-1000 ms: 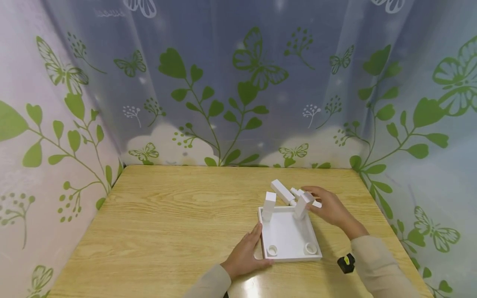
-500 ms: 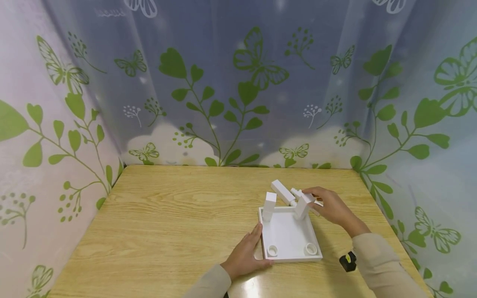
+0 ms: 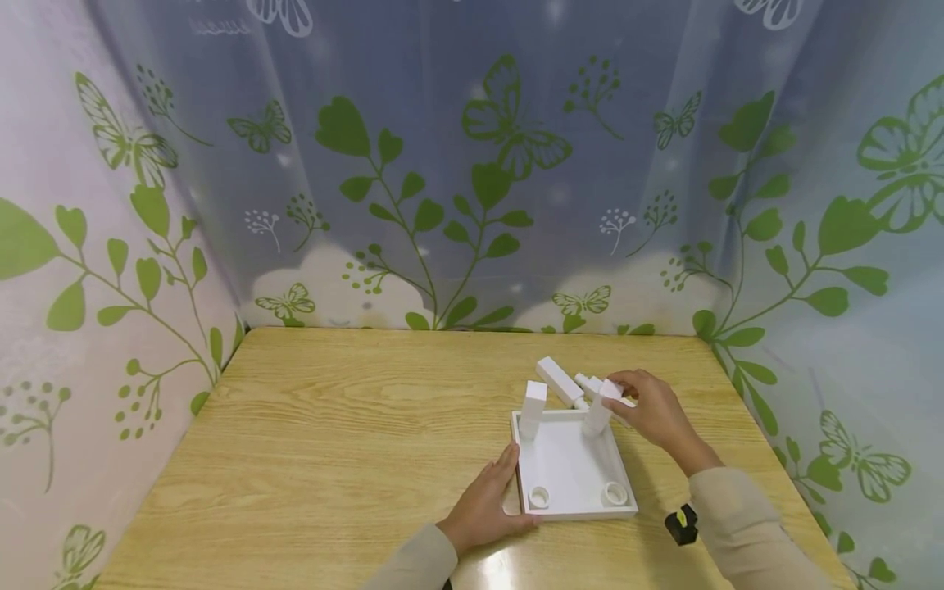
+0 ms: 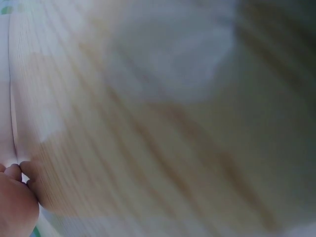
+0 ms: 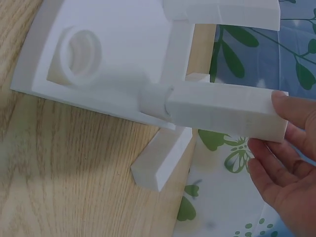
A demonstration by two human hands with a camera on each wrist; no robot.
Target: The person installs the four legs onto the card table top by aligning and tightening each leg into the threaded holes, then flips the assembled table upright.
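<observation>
Nearest, the left hand (image 3: 483,501) lies spread around the near left corner of the white tray (image 3: 569,467), fingers along the left wall and thumb by the near edge. Just inside the near corners sit two short rings, the left ring (image 3: 539,496) and the right ring (image 3: 615,493), both with their holes facing up.

Farther off, the right hand (image 3: 659,416) pinches the top end of a white post (image 5: 224,109) between thumb and fingertips. This post is at the tray's far right corner, its long axis roughly upright; from the grip it runs down and a little leftward to a round collar (image 5: 155,100) at the tray. The right hand is plainly the nearer one. Whether the collar is fully seated, I cannot tell.

At the far left corner a second post (image 3: 533,410) stands upright, untouched. Beyond the tray, a loose post (image 3: 559,382) lies slantwise on the desk (image 3: 354,426), with other white pieces partly hidden beside it. A patterned curtain (image 3: 413,49) closes the back.

Against half a second ago, the held post looks turned slightly about its length, and the right fingers sit differently around its top; the left hand and tray look unmoved.
</observation>
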